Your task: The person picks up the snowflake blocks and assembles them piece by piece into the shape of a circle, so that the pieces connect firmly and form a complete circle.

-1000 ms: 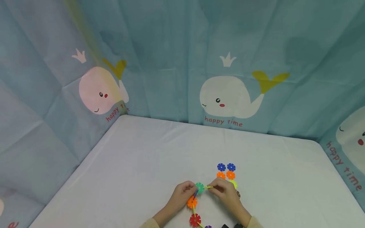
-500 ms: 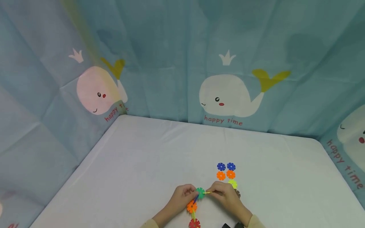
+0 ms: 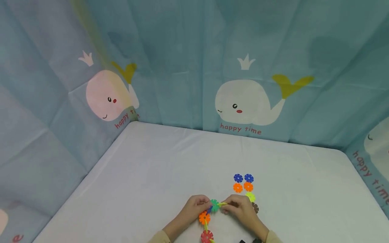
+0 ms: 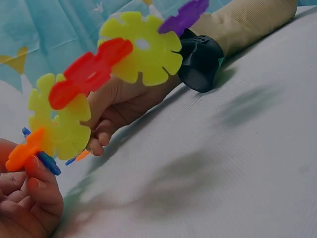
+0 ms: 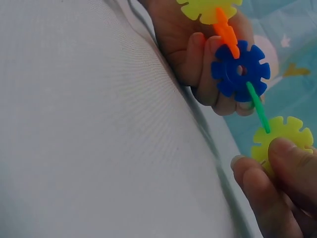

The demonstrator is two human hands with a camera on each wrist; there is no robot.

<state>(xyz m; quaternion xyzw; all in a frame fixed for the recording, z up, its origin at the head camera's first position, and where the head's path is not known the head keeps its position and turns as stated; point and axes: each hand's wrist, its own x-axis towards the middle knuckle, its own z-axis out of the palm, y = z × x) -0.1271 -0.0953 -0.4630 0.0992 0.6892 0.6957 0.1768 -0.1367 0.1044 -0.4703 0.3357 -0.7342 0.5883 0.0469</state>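
A chain of slotted plastic snowflake discs runs between the hands. My left hand (image 3: 196, 206) pinches the blue disc (image 5: 241, 73) near the chain's upper end. Slotted into that blue disc is a green disc (image 3: 214, 205), seen edge-on in the right wrist view. My right hand (image 3: 241, 206) pinches a yellow disc (image 5: 292, 134) between thumb and fingers, where it meets the green one. Below the left hand hang an orange disc (image 3: 204, 218), a yellow disc (image 4: 59, 119), a red disc (image 4: 90, 73), another yellow disc (image 4: 143, 49) and a purple disc (image 4: 184, 16).
Loose discs lie on the white table (image 3: 158, 168) beyond the right hand: two blue discs (image 3: 238, 178), two orange discs (image 3: 238, 188), a yellow-green disc (image 3: 250, 196) and a partly hidden brown disc (image 3: 255, 207). A curtain (image 3: 182, 67) printed with whales surrounds the table.
Both hands have come slightly lower in the head view, with the chain. The yellow disc in the right hand has come closer to the green disc and turned slightly.
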